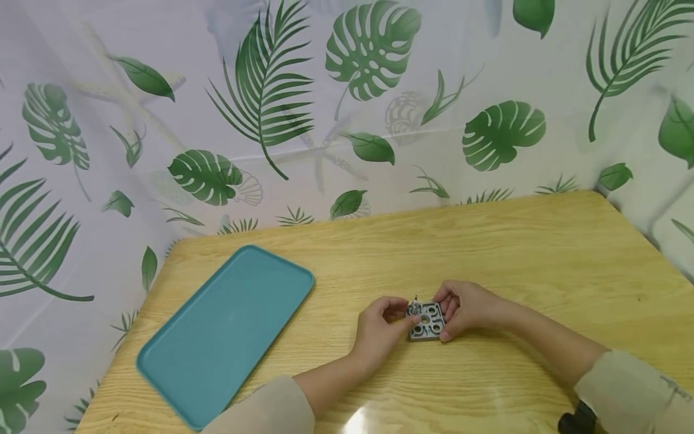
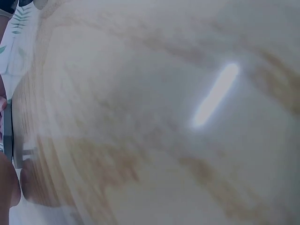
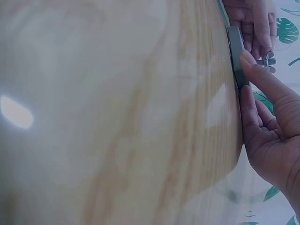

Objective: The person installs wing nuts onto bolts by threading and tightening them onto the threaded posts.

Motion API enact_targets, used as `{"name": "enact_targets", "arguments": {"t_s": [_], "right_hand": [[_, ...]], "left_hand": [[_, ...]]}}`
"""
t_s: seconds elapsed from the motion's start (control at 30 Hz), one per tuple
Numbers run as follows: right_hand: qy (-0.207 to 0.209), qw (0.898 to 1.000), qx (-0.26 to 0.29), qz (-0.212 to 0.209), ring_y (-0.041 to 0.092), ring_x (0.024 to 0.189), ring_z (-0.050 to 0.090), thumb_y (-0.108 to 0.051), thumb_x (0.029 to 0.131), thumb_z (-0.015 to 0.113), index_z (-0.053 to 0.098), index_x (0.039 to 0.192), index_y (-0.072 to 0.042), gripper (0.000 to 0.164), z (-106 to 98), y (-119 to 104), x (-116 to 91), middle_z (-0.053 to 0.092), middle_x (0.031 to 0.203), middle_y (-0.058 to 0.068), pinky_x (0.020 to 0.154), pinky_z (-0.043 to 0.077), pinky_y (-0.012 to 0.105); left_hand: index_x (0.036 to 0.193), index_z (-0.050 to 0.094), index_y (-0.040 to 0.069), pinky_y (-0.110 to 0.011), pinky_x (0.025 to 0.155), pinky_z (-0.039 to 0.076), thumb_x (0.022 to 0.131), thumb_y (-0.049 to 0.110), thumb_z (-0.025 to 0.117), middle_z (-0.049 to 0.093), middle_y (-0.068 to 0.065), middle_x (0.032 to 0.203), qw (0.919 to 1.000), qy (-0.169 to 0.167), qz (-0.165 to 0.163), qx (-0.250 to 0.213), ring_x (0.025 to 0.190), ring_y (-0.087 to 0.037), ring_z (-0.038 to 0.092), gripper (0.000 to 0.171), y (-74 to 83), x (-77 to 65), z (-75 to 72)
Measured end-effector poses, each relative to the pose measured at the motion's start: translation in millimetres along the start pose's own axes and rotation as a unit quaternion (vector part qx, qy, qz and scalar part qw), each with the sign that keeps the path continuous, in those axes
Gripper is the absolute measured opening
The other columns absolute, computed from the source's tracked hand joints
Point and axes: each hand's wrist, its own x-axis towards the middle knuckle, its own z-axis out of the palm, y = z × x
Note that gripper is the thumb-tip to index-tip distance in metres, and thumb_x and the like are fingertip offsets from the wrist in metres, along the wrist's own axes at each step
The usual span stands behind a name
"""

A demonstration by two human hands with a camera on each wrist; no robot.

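A square grey metal plate (image 1: 426, 326) with round holes and curved slots is held between both hands, low over the wooden table. A small metal fitting (image 1: 415, 307) stands up at its far left corner. My left hand (image 1: 381, 328) holds the plate's left side, thumb over the top and fingers curled behind, beside the fitting. My right hand (image 1: 469, 308) grips the right edge between thumb and fingers. Seen edge-on in the right wrist view, the plate (image 3: 237, 56) is pinched by the right hand (image 3: 274, 122), with the left hand (image 3: 251, 18) beyond it.
A blue-green rectangular tray (image 1: 228, 331) lies to the left on the wooden table (image 1: 488, 241). A leaf-printed cloth (image 1: 325, 150) hangs behind the table. At the lower right, a black object (image 1: 577, 419) shows by the right sleeve.
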Motion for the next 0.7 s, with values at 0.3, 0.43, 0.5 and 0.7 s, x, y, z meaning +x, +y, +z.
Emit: {"name": "enact_targets", "arguments": {"t_s": [0.3, 0.43, 0.5, 0.7], "right_hand": [[0.004, 1.000, -0.002, 0.006, 0.019, 0.077, 0.057, -0.008, 0.061, 0.088, 0.051, 0.107, 0.009, 0.061, 2.2, -0.5, -0.4, 0.060, 0.084, 0.009, 0.066, 0.052, 0.023], [0.003, 1.000, 0.007, 0.012, 0.019, 0.077, 0.057, -0.007, 0.061, 0.088, 0.051, 0.108, 0.009, 0.062, 2.0, -0.5, 0.1, 0.059, 0.085, 0.009, 0.066, 0.052, 0.023], [0.002, 1.000, 0.009, 0.012, 0.019, 0.077, 0.057, -0.006, 0.061, 0.087, 0.050, 0.108, 0.010, 0.062, 1.5, -0.5, 0.1, 0.059, 0.085, 0.009, 0.066, 0.052, 0.023], [-0.004, 1.000, 0.010, 0.005, 0.020, 0.077, 0.057, -0.007, 0.062, 0.087, 0.050, 0.108, 0.010, 0.062, 1.3, -0.9, 0.7, 0.059, 0.085, 0.010, 0.067, 0.052, 0.023]], "left_hand": [[0.103, 0.067, 0.007, -0.019, 0.077, 0.050, 0.081, 0.018, 0.076, 0.068, -0.002, 0.097, 0.9999, 0.004, 0.013, 0.004, 0.085, -0.007, 0.061, 0.026, -0.3, -0.3, 2.9], [0.101, 0.069, 0.007, -0.018, 0.074, 0.050, 0.083, 0.016, 0.074, 0.068, -0.001, 0.095, 0.9998, 0.001, 0.019, 0.004, 0.081, -0.003, 0.059, 0.021, 0.1, 3.3, 3.0], [0.100, 0.069, 0.007, -0.017, 0.074, 0.050, 0.084, 0.016, 0.072, 0.069, -0.001, 0.096, 0.9996, -0.006, 0.027, 0.009, 0.081, -0.001, 0.058, 0.018, -1.1, 6.0, 2.0], [0.102, 0.071, 0.006, -0.018, 0.081, 0.050, 0.091, 0.015, 0.063, 0.071, -0.003, 0.100, 0.9969, -0.057, 0.038, 0.037, 0.092, -0.005, 0.062, 0.016, -2.7, 16.8, -8.6]]}}
